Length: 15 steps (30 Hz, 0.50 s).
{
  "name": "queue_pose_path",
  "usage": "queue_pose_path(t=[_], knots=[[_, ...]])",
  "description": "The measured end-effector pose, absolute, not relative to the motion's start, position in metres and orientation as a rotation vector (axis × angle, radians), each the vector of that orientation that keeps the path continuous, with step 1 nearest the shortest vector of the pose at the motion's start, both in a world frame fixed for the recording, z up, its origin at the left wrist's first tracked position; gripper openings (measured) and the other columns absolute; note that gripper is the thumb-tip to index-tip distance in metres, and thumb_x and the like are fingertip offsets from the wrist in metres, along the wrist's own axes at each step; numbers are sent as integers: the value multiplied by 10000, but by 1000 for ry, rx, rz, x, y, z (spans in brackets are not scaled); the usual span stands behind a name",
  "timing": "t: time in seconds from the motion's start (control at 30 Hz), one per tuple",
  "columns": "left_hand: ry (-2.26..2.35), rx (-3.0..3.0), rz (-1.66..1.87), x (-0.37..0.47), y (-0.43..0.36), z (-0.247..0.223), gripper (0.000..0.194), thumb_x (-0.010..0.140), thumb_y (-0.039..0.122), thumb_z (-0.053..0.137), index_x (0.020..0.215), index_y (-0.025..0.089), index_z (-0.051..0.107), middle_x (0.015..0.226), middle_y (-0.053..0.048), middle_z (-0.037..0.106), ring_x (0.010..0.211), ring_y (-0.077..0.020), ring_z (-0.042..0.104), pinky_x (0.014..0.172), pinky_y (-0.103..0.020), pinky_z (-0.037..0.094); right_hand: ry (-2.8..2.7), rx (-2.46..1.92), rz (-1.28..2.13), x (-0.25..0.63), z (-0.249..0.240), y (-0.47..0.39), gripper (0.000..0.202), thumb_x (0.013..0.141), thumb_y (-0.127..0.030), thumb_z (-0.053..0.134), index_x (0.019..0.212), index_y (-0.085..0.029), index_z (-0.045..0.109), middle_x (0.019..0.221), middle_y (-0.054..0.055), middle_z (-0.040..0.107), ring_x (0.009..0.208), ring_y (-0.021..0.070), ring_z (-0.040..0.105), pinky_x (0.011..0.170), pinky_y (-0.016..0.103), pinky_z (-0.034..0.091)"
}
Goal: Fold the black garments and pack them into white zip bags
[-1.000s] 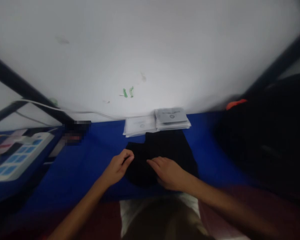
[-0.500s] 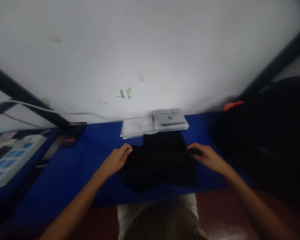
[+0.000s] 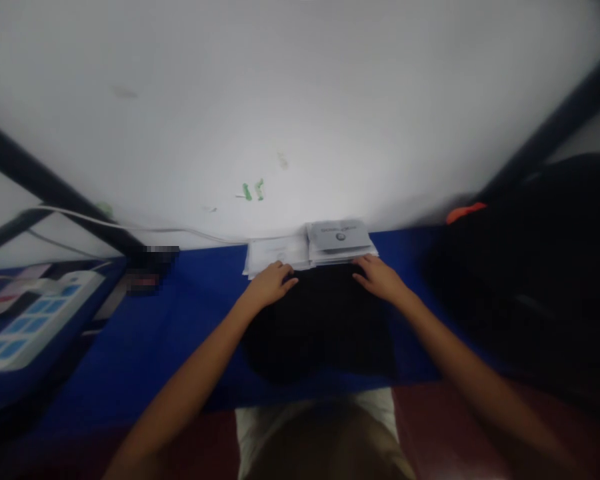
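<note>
A black piece of cloth [image 3: 320, 333], perhaps a garment, lies spread on the blue table surface in front of me. At its far left corner rests my left hand [image 3: 271, 285], fingers stretched forward and thumb apart. My right hand [image 3: 380, 277] lies at the far right corner with its fingers likewise extended and the thumb held away. Both hands appear to touch the cloth's far edge, palms down. The dark fabric hides its own folds, so its exact shape is hard to make out.
Two stacks of white printed packets or sheets, a left one [image 3: 275, 251] and a right one [image 3: 341, 237], stand against the wall. A dark heap [image 3: 545, 287] fills the right side. Far left are a tray with blue squares [image 3: 35, 317] and a white cable [image 3: 190, 231].
Both hands have moved inward and away from me, from the cloth's sides to its far edge. Their pinched fingers have opened. The cloth's raised part at the far edge now lies flatter.
</note>
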State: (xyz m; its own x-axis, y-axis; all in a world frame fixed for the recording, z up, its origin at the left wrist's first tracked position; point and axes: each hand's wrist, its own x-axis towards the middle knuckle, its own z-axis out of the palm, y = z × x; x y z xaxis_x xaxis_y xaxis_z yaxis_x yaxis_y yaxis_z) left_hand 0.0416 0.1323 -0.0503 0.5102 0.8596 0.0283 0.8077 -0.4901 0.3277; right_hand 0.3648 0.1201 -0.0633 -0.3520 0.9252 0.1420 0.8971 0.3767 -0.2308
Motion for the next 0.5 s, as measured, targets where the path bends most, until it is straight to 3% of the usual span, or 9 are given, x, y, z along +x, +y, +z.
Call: queue_pose_path(t=[0.27, 0.5], knots=[[1358, 2466, 346, 56, 138, -56, 100, 871, 250, 561, 930, 175, 589, 960, -67, 563, 881, -210, 566, 783, -326, 463, -2424, -1462, 148, 368, -59, 119, 146, 852, -169, 545, 971, -173, 629, 970, 101, 593, 953, 240, 567, 852, 367, 479], [1151, 2621, 669, 46, 84, -30, 99, 931, 245, 491, 952, 180, 563, 976, -66, 584, 950, -211, 529, 862, -352, 435, -2544, -1066, 72, 375, -25, 66, 122, 862, -141, 502, 948, -184, 577, 1089, 116, 598, 1002, 253, 542, 876, 390, 456]])
